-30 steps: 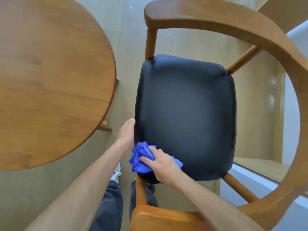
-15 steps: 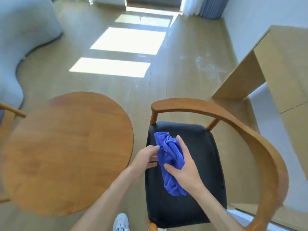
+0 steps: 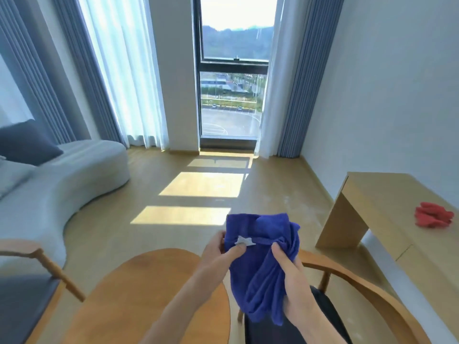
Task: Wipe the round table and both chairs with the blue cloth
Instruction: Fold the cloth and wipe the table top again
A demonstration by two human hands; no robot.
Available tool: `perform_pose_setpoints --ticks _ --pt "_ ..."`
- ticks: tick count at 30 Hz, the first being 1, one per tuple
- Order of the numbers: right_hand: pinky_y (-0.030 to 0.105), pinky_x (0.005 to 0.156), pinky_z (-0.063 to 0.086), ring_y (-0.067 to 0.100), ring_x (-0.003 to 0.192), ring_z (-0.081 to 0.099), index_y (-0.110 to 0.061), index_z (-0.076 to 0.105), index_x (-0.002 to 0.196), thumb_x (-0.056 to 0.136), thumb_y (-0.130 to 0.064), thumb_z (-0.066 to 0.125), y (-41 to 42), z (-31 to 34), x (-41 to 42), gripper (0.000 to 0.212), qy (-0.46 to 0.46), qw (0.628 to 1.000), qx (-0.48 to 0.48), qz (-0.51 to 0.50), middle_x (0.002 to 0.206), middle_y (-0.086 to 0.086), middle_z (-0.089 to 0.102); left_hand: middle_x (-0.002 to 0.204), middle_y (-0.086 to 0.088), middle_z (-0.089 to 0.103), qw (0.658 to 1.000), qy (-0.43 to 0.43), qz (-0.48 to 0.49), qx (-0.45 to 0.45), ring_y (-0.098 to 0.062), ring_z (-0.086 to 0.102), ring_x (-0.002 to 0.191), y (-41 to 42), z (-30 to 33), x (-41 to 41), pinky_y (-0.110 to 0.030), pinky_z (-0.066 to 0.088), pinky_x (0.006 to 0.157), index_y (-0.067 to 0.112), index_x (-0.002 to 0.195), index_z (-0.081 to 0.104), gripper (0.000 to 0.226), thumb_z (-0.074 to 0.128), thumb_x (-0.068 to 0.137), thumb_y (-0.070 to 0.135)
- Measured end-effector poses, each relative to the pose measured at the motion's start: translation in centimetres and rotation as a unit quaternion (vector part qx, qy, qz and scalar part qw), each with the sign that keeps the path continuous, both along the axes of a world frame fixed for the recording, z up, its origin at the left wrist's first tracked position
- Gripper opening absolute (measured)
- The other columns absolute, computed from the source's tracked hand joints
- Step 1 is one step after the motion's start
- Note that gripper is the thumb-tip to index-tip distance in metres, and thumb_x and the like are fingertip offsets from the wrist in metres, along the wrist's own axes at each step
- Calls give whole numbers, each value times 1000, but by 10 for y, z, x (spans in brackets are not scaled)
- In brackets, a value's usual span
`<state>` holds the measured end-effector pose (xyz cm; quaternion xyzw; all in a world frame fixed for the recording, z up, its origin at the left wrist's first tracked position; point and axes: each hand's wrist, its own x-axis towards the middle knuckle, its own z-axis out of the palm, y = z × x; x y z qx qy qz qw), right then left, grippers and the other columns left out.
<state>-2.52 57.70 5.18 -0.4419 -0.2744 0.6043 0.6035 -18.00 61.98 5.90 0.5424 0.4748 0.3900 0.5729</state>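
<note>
Both my hands hold the blue cloth [image 3: 260, 264] up in the air in front of me. My left hand [image 3: 218, 254] pinches its upper left edge beside a small white tag. My right hand [image 3: 290, 276] grips the bunched right side, and the cloth hangs down between them. Below lies the round wooden table [image 3: 139, 294]. The wooden chair with the black seat [image 3: 347, 281] stands at the lower right, its seat partly hidden by the cloth and my arm. A second wooden chair [image 3: 42, 261] with a dark seat shows at the lower left.
A grey curved sofa [image 3: 64, 180] with a dark cushion runs along the left. A light wooden desk [image 3: 387, 207] stands by the right wall with a red cloth [image 3: 433, 218] on it. Ahead are a tall window and curtains, with sunlit wooden floor between.
My view has swung up from the chair seat to the room. The cloth left the seat, and both hands now hold it raised; earlier only my right hand held it.
</note>
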Motion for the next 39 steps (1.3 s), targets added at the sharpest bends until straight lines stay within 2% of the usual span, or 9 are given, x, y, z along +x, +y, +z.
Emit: perform_pose_setpoints --ticks 5,8,13,18,23,27,30,34,39 --pt "50 92 52 34 102 66 -10 58 119 84 -32 72 -13 37 -23 43 -18 998 23 53 112 16 68 105 -8 69 997 -64 10 35 -26 66 99 -15 38 -45 -41 53 88 16 108 61 19 63 90 19" --pt "45 87 55 30 101 68 -10 60 116 63 -39 86 -14 52 -32 66 -111 991 46 63 109 11 70 101 -8 68 995 -65 5 73 -27 67 95 -23 56 -64 -41 56 84 20 102 58 20 67 85 25" --pt "32 70 55 24 89 69 -13 64 106 69 0 82 -2 74 -30 43 -229 968 94 52 95 4 73 87 -2 70 986 63 -3 156 -19 68 81 -23 79 -94 -33 56 74 20 99 50 22 68 87 24" --pt "35 80 56 24 96 67 -14 62 115 64 -10 85 9 88 -23 56 -250 954 138 94 103 6 71 87 6 71 985 85 55 137 -11 68 80 -14 85 -106 -24 53 66 25 103 50 30 73 82 26" --pt "42 87 53 30 97 67 -3 66 107 68 -17 78 15 88 -22 43 -206 967 92 118 102 14 71 98 5 68 983 90 66 142 -13 64 91 -7 80 -106 -20 51 70 23 107 58 25 69 85 26" --pt "38 83 57 27 94 67 -8 64 105 77 -9 78 19 86 -17 32 -314 933 106 141 97 10 71 96 0 69 988 96 18 121 -17 66 90 -3 79 -111 -28 55 77 20 105 60 24 71 84 16" --pt "21 68 54 19 88 66 -15 59 98 80 -5 75 25 90 -13 26 -416 888 134 141 93 4 69 91 0 67 978 156 -18 137 -16 65 86 1 81 -115 -21 51 69 17 98 60 19 67 84 7" --pt "18 67 53 16 89 62 -26 52 99 90 -9 65 32 97 -12 23 -521 818 183 161 97 -3 64 86 3 64 969 185 -34 158 -10 62 77 3 82 -114 -17 48 62 17 96 52 11 58 91 10" --pt "23 73 56 20 97 64 -20 53 113 91 -18 65 38 91 -12 24 -399 890 173 138 104 2 64 86 -4 67 975 152 -12 160 -20 66 75 8 84 -113 -27 53 58 25 97 47 9 54 95 20"
